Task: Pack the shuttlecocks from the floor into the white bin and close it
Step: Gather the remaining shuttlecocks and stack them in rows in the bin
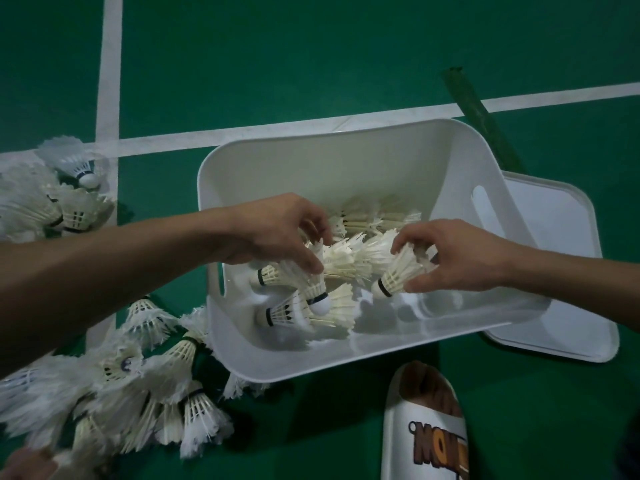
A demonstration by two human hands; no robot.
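In the head view, the white rectangular plastic bin [311,168] stands open on the green court floor [311,57]. A loose layer of white feather shuttlecocks [367,216] already lies on its bottom. The left hand [277,233] reaches over the bin's left end, fingers curled down and thumb pressed against the skirts of a small clutch of shuttlecocks [304,282]. The right hand [460,258] pinches a single shuttlecock [398,275] by its feather skirt between thumb and fingertips, with the dark-banded cork aimed down and left.

Many more lie unpacked in a heap on the floor [138,375] by the bin's near-left corner, and in a second cluster [52,202] further left across a white court line [110,64]. The flat white lid [561,244] lies at the bin's right end, partly hidden behind it. A white slipper [426,427] shows at the bottom edge.

The step in hand looks like setting these handfuls down. It would go best with both hands lowered close to the layer before letting go. The corks should all face one way so the skirts nest, and the grip should stay light so no feathers bend. With so much left to pack, the rows should be kept low and tight, or the lid may not seat.
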